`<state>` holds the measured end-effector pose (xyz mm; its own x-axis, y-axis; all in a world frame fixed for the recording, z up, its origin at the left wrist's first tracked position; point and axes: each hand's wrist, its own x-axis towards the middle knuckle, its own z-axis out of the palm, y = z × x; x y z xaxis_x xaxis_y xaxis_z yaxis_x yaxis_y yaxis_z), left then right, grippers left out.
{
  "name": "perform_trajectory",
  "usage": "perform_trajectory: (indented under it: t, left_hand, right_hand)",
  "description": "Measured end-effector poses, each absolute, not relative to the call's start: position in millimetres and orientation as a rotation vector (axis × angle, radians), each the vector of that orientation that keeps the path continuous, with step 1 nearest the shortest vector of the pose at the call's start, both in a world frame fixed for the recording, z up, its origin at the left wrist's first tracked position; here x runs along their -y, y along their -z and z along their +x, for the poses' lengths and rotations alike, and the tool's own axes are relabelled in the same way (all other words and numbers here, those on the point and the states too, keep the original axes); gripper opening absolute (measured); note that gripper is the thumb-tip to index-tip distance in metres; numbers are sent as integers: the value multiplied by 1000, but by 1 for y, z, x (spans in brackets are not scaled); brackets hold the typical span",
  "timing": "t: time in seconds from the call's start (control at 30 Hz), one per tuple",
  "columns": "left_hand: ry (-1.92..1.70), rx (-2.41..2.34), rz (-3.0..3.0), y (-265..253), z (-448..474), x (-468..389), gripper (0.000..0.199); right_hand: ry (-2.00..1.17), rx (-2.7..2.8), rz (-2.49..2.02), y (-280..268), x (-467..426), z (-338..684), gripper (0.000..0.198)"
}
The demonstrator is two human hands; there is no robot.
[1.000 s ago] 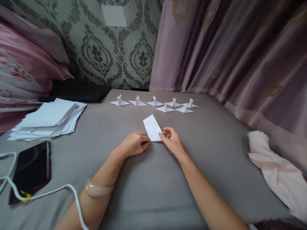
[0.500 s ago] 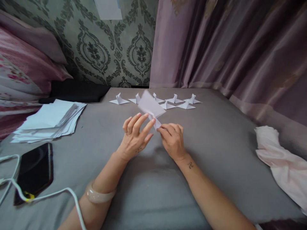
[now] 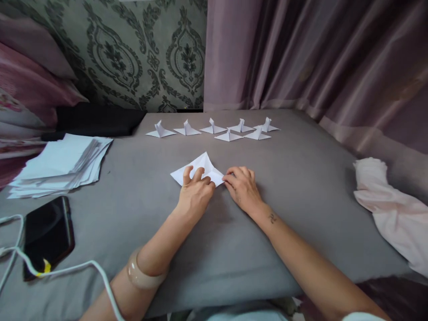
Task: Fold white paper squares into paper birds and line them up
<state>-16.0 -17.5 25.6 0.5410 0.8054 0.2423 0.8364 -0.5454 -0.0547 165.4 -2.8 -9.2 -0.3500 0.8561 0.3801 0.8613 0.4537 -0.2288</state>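
A white folded sheet of paper (image 3: 206,162) with creases lies spread in a kite-like shape on the grey cloth in front of me. My left hand (image 3: 196,194) is over its near side, fingers bent and touching the paper; the thumb is hidden and part of the sheet is covered. At the right corner, my right hand (image 3: 243,188) pinches the paper between thumb and fingers. Beyond both hands stand several white folded paper figures (image 3: 160,130) with flat pointed sides and a raised middle, set in two rows.
To the left is a stack of white paper (image 3: 58,160), with a black phone (image 3: 50,234) nearer me. A white cable (image 3: 72,270) crosses beside the phone and my left forearm. Pale pink cloth (image 3: 388,200) lies at the right; a curtain (image 3: 267,53) hangs behind.
The paper has come down from a raised, tilted position and opened out on the cloth. My left hand has curled over it, while my right hand still pinches its corner. The view has tipped downward.
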Motion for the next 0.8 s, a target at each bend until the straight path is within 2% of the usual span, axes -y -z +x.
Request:
perform_trajectory:
  t: [0.23, 0.4, 0.57, 0.8]
  left_hand:
    - [14, 1511, -2682, -40, -17, 23, 21]
    - [-82, 1554, -2770, -36, -23, 17, 26]
    - [-57, 1737, -2755, -36, -23, 16, 31]
    - [156, 1946, -2727, -33, -26, 14, 32]
  right_hand:
    - [-13, 2275, -1483, 9, 12, 166, 18]
    - [-83, 2250, -1527, 9, 20, 167, 19]
    - [-221, 2168, -1531, 10, 19, 170, 18]
    - [-337, 2046, -1591, 12, 13, 169, 15]
